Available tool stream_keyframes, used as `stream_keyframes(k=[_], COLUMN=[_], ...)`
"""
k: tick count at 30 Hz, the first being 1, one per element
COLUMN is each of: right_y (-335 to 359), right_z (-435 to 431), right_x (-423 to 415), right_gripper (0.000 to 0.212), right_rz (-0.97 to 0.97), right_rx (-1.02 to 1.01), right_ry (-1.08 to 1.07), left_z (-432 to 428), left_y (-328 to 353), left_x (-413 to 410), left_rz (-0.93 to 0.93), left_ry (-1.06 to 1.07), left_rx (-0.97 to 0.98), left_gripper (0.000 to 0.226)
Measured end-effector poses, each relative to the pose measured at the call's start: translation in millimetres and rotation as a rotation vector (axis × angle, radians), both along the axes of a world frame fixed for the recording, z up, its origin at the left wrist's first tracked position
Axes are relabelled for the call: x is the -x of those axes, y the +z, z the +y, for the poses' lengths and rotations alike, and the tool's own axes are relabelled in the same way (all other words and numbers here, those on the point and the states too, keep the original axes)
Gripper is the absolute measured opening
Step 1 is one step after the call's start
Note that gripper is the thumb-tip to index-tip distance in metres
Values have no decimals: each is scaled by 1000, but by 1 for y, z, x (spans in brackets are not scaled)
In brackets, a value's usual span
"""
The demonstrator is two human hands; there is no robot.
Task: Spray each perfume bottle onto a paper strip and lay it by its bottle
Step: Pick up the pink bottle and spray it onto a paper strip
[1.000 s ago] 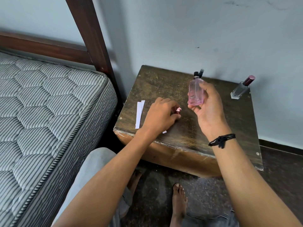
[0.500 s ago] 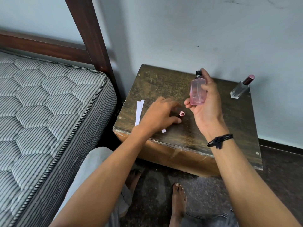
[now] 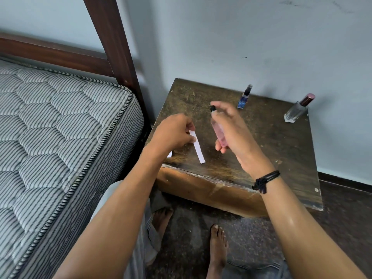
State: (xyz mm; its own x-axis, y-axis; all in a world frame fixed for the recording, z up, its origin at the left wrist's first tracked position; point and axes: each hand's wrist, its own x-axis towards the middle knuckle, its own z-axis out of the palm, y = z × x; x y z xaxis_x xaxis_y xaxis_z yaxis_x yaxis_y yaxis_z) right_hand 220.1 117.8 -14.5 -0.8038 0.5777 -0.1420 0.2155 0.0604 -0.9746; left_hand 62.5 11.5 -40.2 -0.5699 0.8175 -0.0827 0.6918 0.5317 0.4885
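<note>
Task looks just begun: right hand clamps pink bottle, left hand pinches paper strip, w/ blue bottle & clear bottle far right untouched.

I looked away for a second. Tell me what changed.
The left hand picked up a paper strip off the table. The right hand tilted the pink bottle toward it, uncovering the blue bottle. The clear bottle stayed put.

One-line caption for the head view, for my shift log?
Left hand holds a paper strip beside the tilted pink bottle in the right hand, over the wooden table.
</note>
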Motion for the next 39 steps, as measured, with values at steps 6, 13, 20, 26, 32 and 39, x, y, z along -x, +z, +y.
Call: stream_keyframes(k=[6,13,20,26,32,39], right_y=[-11,-26,-42,-50,-51,-47], right_z=[-14,-20,-20,-22,-24,-26], right_x=[-5,-10,-2,1,2,4], right_gripper=[28,29,26,25,22,32], right_rz=[-357,-493,-439,-408,-394,-383], right_rx=[-469,-749,-828,-877,-893,-887], right_ry=[250,315,275,240,224,199], left_z=[3,1,0,0,0,-1], left_y=[-5,-4,-4,-6,-6,-6], left_x=[-2,6,11,13,13,14], left_rz=[42,-9,-53,-68,-91,-107], left_ry=[-67,-140,-159,-169,-162,-157], left_rx=[-8,28,19,16,10,-3], left_gripper=[19,33,35,36,37,30])
